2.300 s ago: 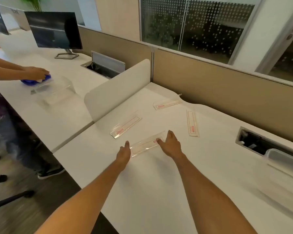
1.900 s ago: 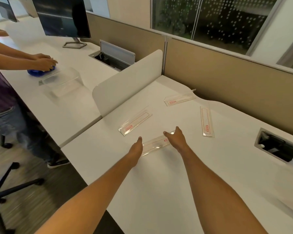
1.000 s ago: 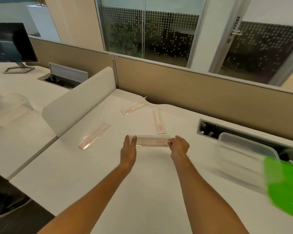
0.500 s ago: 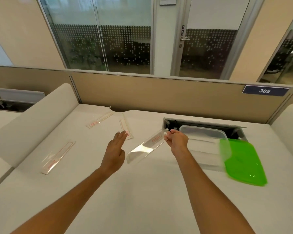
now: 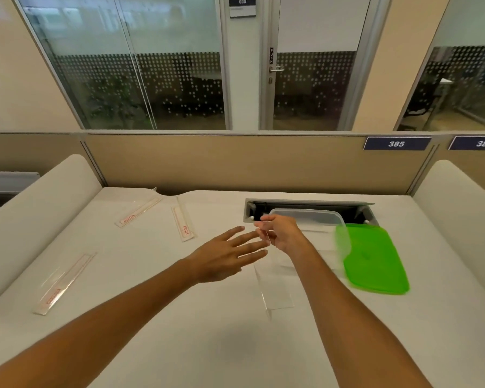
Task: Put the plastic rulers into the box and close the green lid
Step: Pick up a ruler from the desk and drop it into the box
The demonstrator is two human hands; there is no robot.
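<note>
My right hand [image 5: 284,233] pinches one end of a clear plastic ruler [image 5: 276,289], which hangs from the fingers toward me above the desk. The hand is at the near left edge of the clear plastic box [image 5: 305,213], which stands open. A green lid [image 5: 375,261] lies flat on the desk against the box's right side. My left hand [image 5: 224,257] hovers open with fingers spread, just left of the right hand, touching nothing. Three more clear rulers lie on the desk: one at near left [image 5: 63,284], two at the back left [image 5: 139,211] [image 5: 183,226].
An open cable tray [image 5: 359,210] is sunk into the white desk [image 5: 207,345] right behind the box. White side dividers [image 5: 34,217] [image 5: 459,208] and a beige back partition [image 5: 235,161] bound the desk.
My left hand has let go of the ruler and spread open. The right hand alone carries the ruler toward the box, its free end swinging toward me. The view turned right.
</note>
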